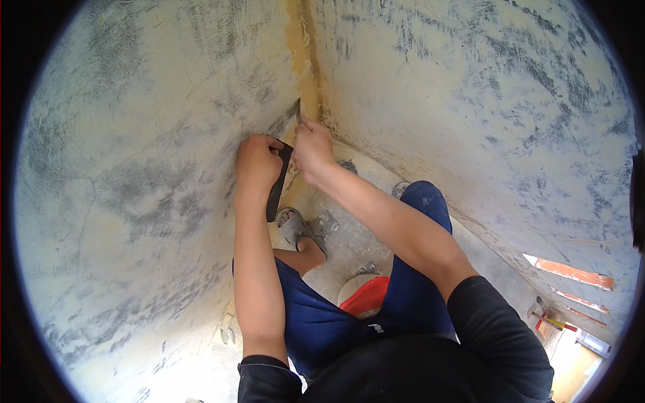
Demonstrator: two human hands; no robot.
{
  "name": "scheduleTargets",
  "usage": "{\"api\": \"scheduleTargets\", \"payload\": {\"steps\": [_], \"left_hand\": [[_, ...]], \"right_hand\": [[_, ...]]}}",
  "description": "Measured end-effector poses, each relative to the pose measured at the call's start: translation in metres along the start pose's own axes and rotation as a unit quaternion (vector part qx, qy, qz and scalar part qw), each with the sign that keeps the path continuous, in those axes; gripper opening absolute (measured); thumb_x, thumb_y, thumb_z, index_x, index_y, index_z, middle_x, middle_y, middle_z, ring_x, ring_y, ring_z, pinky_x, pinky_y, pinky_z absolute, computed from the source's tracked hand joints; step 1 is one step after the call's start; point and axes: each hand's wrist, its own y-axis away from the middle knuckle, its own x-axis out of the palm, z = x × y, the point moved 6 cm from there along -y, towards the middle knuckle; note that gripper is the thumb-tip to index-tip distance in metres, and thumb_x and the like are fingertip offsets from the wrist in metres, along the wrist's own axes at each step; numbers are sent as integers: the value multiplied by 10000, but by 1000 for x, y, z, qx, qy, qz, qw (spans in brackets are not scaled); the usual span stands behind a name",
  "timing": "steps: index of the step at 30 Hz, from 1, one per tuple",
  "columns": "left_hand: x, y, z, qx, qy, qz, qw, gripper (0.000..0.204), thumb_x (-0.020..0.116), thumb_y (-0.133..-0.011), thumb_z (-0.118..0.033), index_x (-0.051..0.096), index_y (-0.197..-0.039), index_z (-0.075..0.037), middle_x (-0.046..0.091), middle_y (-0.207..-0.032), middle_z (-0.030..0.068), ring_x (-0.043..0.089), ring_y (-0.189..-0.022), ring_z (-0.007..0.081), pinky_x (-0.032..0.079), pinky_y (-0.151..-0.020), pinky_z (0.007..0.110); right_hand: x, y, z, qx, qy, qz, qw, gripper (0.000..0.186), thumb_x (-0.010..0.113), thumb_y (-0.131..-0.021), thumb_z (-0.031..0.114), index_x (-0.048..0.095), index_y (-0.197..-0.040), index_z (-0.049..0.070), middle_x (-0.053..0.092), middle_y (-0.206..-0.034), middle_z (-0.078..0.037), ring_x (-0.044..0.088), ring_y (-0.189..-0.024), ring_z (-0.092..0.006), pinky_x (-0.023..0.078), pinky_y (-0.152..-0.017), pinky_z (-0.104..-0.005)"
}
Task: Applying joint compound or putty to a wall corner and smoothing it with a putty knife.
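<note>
The scraper blade (297,111), thin and dark, stands with its tip against the yellow corner seam (306,60) where two plastered walls meet, at about eleven o'clock from the middle of the view; the right hand (312,149) is closed around its lower end, fingers curled tight, knuckles toward the seam; the blade rises from the top of that fist, tilted a little to the left. The left hand (257,161) sits just beside the right, at its nine o'clock, clenched on a dark flat strip (277,185) that hangs down from the grip toward six o'clock; whether the strip joins the blade cannot be told, since the fingers cover that part. Both forearms come up from the lower edge, bare below black sleeves (497,322); the left wall (121,174) and the right wall (510,101) are pale, streaked with grey smears; the seam between them shows yellow and rough. Below the hands, at six o'clock, a foot in a grey sandal (300,232) rests on the dusty floor (349,242); blue shorts (322,316) cover the knees; a red and white bucket (363,294) stands between the legs, partly hidden; at four o'clock lies an orange-handled tool (555,323) near a bright doorway.
</note>
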Motion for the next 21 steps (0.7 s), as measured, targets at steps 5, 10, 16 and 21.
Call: {"api": "scheduleTargets", "payload": {"steps": [5,10,16,21], "left_hand": [[3,2,4,17,-5,-11,1000,292,636,-771,30,821,-985,-46,761,-937,212,746,-911,374,577,-830,440],[1,4,1,12,-2,-9,1000,288,635,-777,26,820,-988,-41,759,-939,219,746,-908,375,577,-833,443],[4,2,6,22,-14,-9,1000,286,629,-788,23,820,-991,-42,760,-937,215,743,-906,379,578,-826,444],[2,2,1,27,-5,-13,1000,272,636,-790,20,820,-981,-42,758,-936,215,741,-904,382,579,-826,444]], "right_hand": [[0,5,3,-5,20,-21,1000,479,495,-1008,101,581,-1471,17,734,-935,-164,652,-670,-199,523,-615,-373],[-1,0,6,-37,23,-12,999,475,490,-1003,99,593,-1458,8,733,-932,-168,651,-671,-205,525,-626,-376],[0,-15,-3,-63,20,-31,997,488,487,-1009,97,580,-1484,36,684,-792,-118,546,-496,-157,430,-457,-342],[-4,-14,10,-19,-43,-1,999,511,482,-1055,123,469,-1561,54,453,-668,4,419,-469,-121,337,-415,-304]]}}
